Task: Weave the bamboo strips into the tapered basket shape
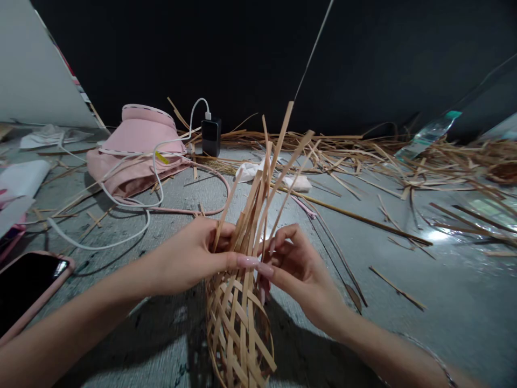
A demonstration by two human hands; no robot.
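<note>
Your left hand [189,256] reaches in from the left, fingers closed around a bunch of upright strips [252,215] at the top of the weave. Your right hand [299,275] sits on the other side, half curled, fingertips at the same bunch; you can't tell if it has a firm hold or is only touching.

The woven basket [238,334] is low in the frame, just below both hands and held up off the concrete floor [464,302], its base cut off by the bottom edge. Looks like the lower part is done: open diagonal weave, tan strips crossing in a lattice. The top isn't: strip ends stand loose and gather into a narrow bunch, with no rim visible.

Around you, a heap of loose cut strips [363,156] runs along the back and to the right, and a plastic water bottle [428,134] lies at the far right. Farther left there's a pink fabric bundle [137,153], with a black power bank [211,136] behind it and a white cable [105,245] trailing across the floor. A phone in a pink case [28,291] lies near the left edge, and a white cloth [250,171] sits beyond the strip ends.
</note>
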